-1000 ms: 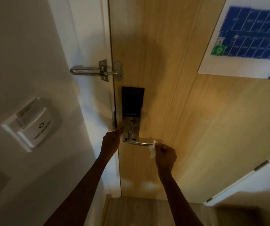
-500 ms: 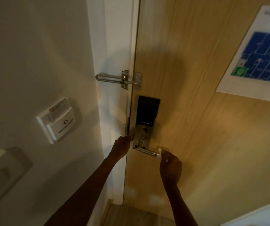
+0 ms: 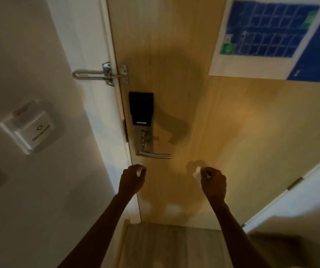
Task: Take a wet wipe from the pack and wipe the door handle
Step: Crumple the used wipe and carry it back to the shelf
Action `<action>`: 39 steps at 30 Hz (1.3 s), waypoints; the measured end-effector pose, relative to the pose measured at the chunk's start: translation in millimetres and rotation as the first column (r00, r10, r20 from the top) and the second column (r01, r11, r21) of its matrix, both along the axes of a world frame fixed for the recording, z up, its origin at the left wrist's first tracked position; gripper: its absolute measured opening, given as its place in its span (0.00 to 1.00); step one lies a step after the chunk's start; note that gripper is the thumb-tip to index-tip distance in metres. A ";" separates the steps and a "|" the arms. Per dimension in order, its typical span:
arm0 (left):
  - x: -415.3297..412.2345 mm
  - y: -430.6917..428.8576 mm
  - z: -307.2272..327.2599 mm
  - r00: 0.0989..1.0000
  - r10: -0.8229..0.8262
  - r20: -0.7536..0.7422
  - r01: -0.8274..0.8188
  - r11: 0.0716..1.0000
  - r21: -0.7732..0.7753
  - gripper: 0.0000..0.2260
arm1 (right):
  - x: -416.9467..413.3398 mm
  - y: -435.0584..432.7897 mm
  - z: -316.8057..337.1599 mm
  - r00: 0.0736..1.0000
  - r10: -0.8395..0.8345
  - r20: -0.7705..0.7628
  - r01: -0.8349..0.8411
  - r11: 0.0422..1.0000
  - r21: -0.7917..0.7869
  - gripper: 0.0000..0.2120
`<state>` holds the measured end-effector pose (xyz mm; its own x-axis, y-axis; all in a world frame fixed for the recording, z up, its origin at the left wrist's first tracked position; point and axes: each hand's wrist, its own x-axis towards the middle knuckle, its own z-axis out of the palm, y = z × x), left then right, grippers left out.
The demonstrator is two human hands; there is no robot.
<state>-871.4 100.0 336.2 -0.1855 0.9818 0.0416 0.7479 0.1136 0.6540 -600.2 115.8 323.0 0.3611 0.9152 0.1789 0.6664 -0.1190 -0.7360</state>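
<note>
The silver lever door handle [image 3: 155, 155] sticks out to the right below a black card-lock plate [image 3: 141, 108] on the wooden door [image 3: 223, 122]. Both my hands are below the handle and apart from it. My right hand [image 3: 214, 181] is closed on a crumpled white wet wipe [image 3: 197, 173], which pokes out at the fingertips. My left hand [image 3: 133, 178] is curled near the door's edge, with a small white bit [image 3: 140, 169] showing at its fingertips. The wipe pack is not in view.
A metal swing latch [image 3: 101, 73] bridges the white frame and the door above the lock. A key-card holder [image 3: 30, 128] sits on the left wall. A blue floor plan [image 3: 271, 35] hangs upper right. A white door [image 3: 300, 206] stands ajar at right, above the wood floor [image 3: 174, 244].
Both hands have drawn back and down from the handle. The right hand left the lever's tip with the wipe, and the left hand left the door edge beside the lock.
</note>
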 end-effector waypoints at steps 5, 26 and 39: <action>85.9 -19.5 -0.9 0.982 -0.190 -0.002 0.190 0.981 -0.033 0.16 | 69.1 -37.2 6.7 0.994 -0.112 -0.004 0.112 0.994 0.002 0.09; 518.4 -147.3 -31.2 0.402 -0.915 -0.029 0.879 0.394 -0.270 0.18 | 378.9 -322.8 -31.9 0.605 -0.793 -0.069 0.749 0.596 -0.289 0.08; 688.0 -176.4 -44.3 0.041 -0.999 0.018 0.953 0.033 -0.301 0.17 | 485.3 -390.9 -55.2 0.194 -0.980 -0.037 0.914 0.195 -0.355 0.05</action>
<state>-183.4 -76.4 291.9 0.9407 0.2192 -0.2587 0.3346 -0.7242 0.6030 -115.0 -275.1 267.9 0.9706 -0.1694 -0.1708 -0.2405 -0.7025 -0.6698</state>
